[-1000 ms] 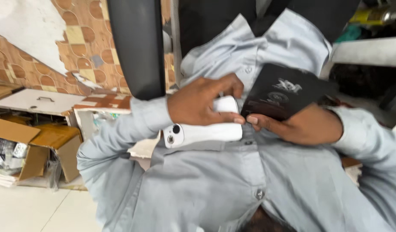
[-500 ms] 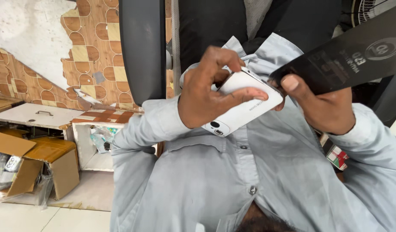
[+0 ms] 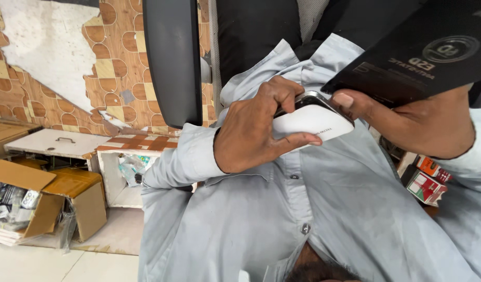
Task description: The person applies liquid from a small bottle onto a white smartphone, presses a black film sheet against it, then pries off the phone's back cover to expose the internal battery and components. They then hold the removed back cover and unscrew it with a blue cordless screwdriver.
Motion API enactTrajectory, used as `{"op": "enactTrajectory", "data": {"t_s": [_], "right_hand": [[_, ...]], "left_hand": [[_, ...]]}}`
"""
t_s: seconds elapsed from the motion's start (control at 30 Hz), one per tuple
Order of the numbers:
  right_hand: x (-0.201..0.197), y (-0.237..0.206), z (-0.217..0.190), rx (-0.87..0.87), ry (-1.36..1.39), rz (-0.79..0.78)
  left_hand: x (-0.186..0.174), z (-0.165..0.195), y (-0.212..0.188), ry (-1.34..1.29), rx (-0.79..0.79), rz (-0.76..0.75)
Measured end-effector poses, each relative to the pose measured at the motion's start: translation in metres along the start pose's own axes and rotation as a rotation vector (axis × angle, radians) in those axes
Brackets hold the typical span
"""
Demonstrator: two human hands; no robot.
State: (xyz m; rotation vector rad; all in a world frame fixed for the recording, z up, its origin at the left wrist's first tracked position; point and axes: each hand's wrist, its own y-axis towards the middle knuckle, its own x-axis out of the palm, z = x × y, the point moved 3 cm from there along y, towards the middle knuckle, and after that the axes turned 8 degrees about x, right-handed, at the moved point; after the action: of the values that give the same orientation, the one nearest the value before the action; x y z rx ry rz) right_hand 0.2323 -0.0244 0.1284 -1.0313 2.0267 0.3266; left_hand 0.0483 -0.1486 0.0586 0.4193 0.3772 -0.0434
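1. The left hand [image 3: 251, 130] holds a white, rounded-corner smartphone [image 3: 311, 122] in front of the chest of a light grey buttoned shirt [image 3: 282, 219]. Its grip is closed on the phone: the fingers curl over the top edge and the thumb lies along the lower edge.
2. The phone is tilted, its white back facing the camera.
3. The right hand [image 3: 407, 125] has its grip closed on a flat black cardboard box [image 3: 418, 52], which slants up towards the upper right. The thumb tip of this hand touches the phone's right end.
4. A black curved panel [image 3: 172, 57] stands upright on the left, beside the left forearm.
5. On the floor at lower left sit open brown cardboard boxes [image 3: 73, 198], near a brown-patterned tiled wall [image 3: 110, 62].
6. Small red and green packets [image 3: 426, 183] lie below the right wrist.
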Motion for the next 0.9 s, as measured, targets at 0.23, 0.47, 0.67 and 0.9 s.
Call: {"op": "enactTrajectory", "data": {"t_s": [0.23, 0.47, 0.67, 0.9], "right_hand": [[-0.012, -0.002, -0.002, -0.051, -0.075, -0.057], [-0.009, 0.007, 0.007, -0.107, -0.136, -0.25], [0.043, 0.013, 0.015, -0.188, 0.134, -0.255], [0.096, -0.012, 0.057, 0.102, 0.373, -0.445]], "left_hand": [[0.0, -0.002, -0.002, -0.018, -0.013, 0.037], [0.001, -0.006, -0.001, -0.007, 0.098, 0.052], [-0.012, -0.036, -0.012, -0.088, -0.034, -0.362], [-0.002, -0.044, -0.027, 0.05, -0.171, -0.494]]}}
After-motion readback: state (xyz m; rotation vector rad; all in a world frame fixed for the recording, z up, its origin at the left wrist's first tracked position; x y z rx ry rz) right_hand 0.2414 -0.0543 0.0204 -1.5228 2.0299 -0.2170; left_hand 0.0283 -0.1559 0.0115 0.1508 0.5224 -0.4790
